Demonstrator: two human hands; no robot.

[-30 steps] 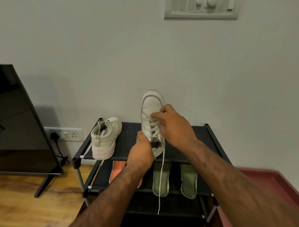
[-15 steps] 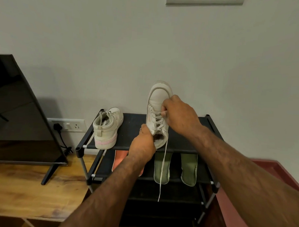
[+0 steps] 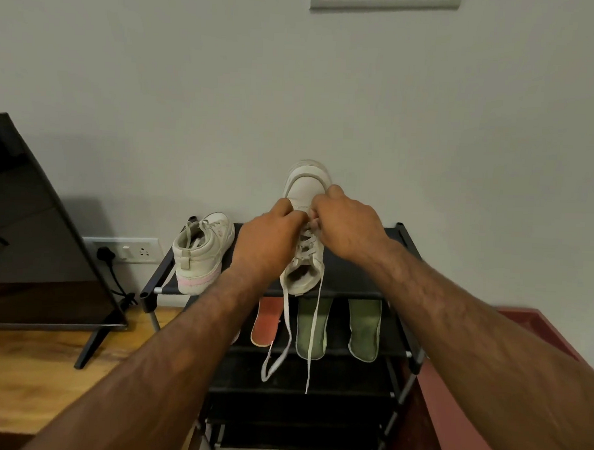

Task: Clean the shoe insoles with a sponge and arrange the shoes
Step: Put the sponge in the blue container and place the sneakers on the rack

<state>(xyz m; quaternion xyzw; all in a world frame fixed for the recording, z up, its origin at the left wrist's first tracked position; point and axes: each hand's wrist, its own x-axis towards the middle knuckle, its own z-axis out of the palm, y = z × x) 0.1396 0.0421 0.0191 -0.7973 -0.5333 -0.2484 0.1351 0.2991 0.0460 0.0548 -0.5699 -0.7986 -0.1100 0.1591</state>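
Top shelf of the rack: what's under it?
On the shelf below: one orange insole and two green insoles. The left forearm covers the space beside the orange one; the top shelf hides all their far ends.

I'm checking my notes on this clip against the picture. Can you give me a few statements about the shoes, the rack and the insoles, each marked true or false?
1. The left hand and the right hand both pinch the laces of the white shoe on the top shelf of the rack. True.
2. The second shoe lies on the lower shelf. False: it stands on the top shelf, left of the handled one.
3. Two green insoles lie on the second shelf, right of an orange insole. True.
4. The laces are tied in a bow. False: their loose ends hang down past the top shelf.
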